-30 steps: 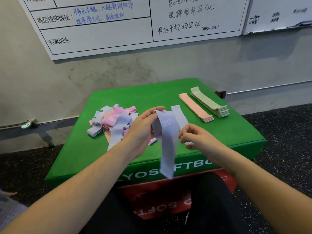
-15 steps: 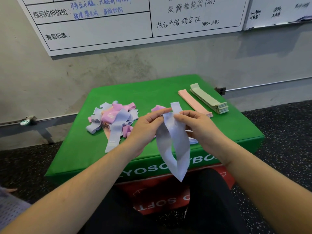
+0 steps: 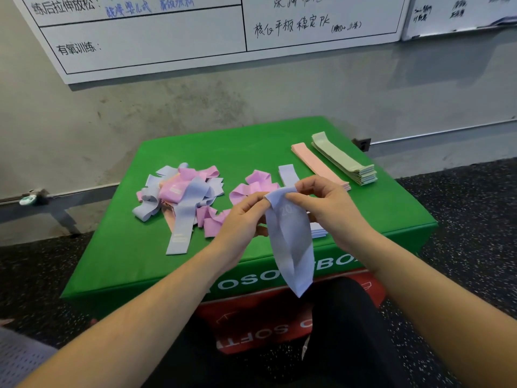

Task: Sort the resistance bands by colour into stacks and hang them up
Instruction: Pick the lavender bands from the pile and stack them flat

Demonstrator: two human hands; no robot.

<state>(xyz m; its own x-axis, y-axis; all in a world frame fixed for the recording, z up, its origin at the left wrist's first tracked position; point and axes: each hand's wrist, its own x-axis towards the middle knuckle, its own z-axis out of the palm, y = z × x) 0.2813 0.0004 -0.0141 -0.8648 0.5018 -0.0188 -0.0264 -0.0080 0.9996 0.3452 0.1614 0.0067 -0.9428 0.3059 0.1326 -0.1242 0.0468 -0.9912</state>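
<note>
Left hand [image 3: 242, 217] and right hand [image 3: 326, 203] both grip pinched on top edge of lilac band [image 3: 291, 247], fingertips close together; loop hangs open below, over front edge of green soft box [image 3: 251, 147]. Lilac stack [image 3: 288, 173] partly hidden behind right hand, 12 o'clock from held band. Pink stack [image 3: 313, 163] and green stack [image 3: 344, 159] flat at 1 o'clock, side by side. Unsorted heap [image 3: 181, 191] of pink and lilac bands at 10 o'clock. Whiteboard [image 3: 167, 37] on wall above.

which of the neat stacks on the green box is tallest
The green stack at the far right; its many layers rise above the thinner peach stack beside it.
</note>
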